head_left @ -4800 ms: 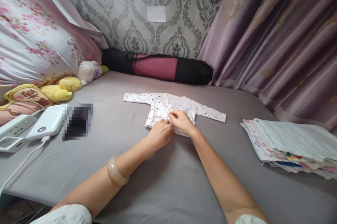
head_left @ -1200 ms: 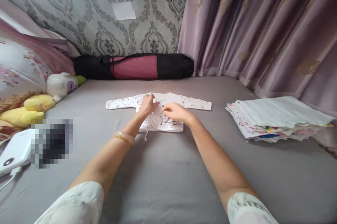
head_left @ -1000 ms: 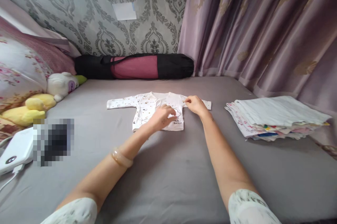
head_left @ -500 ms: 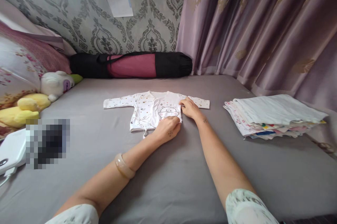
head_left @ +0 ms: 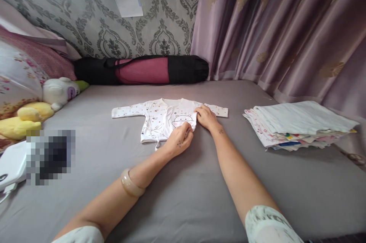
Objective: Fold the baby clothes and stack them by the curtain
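A small white printed shirt (head_left: 160, 115) lies spread on the grey sheet (head_left: 171, 205), its sleeves stretched out to both sides and a cartoon face on its front. My left hand (head_left: 182, 139) is closed on the shirt's lower right part, just below the cartoon face, with its fingertips pinched together. At the right side seam, just under the right sleeve, my right hand (head_left: 206, 117) pinches the shirt's edge. White tie strings (head_left: 156, 140) hang at the lower left hem.
A stack of folded cloths (head_left: 303, 121) lies at the right. Along the wall rests a long black and red bag (head_left: 143, 71). Plush toys (head_left: 36, 110), a white device with a cable (head_left: 13, 165) and a blurred dark patch are at the left.
My left hand has shifted slightly left from the shirt's lower right corner, its fingers now more bent. My right hand stays at the side seam.
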`<control>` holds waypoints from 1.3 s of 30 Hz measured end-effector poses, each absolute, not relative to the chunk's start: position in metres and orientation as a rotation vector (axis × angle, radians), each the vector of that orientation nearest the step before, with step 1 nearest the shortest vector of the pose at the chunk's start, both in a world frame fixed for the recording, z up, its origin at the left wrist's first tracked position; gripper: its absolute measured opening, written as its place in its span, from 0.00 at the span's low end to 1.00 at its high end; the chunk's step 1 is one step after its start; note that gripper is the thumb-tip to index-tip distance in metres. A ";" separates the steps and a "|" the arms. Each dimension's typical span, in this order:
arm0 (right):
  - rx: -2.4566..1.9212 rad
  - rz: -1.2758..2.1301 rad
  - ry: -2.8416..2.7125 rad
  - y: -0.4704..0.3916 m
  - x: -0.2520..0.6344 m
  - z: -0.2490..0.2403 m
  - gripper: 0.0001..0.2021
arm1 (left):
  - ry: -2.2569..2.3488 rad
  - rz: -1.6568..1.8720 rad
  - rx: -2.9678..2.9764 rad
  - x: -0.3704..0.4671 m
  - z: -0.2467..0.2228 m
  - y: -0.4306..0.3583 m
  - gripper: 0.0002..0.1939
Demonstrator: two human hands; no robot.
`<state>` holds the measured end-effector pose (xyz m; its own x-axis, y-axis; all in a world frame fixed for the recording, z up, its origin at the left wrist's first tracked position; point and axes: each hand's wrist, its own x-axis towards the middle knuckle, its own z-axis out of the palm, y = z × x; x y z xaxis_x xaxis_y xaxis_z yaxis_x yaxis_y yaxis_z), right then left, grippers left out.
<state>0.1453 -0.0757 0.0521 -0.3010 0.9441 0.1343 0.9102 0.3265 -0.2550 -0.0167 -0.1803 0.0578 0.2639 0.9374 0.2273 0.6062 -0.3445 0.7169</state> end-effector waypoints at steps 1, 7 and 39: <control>-1.669 0.163 -2.349 -0.076 0.145 0.052 0.16 | 1.389 0.859 2.058 -0.017 0.057 -0.180 0.04; -1.640 0.106 -2.366 -0.072 0.148 0.046 0.20 | 1.224 0.733 2.326 -0.018 0.049 -0.178 0.06; -1.714 0.263 -2.577 -0.117 0.076 0.039 0.32 | 1.779 0.779 2.061 -0.178 0.047 -0.219 0.21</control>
<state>0.0763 -0.1173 0.0386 -0.3904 0.9184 -0.0637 0.9124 0.3768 -0.1602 -0.1779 -0.2185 0.0473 0.0820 0.9765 0.1995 0.8089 -0.1822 0.5591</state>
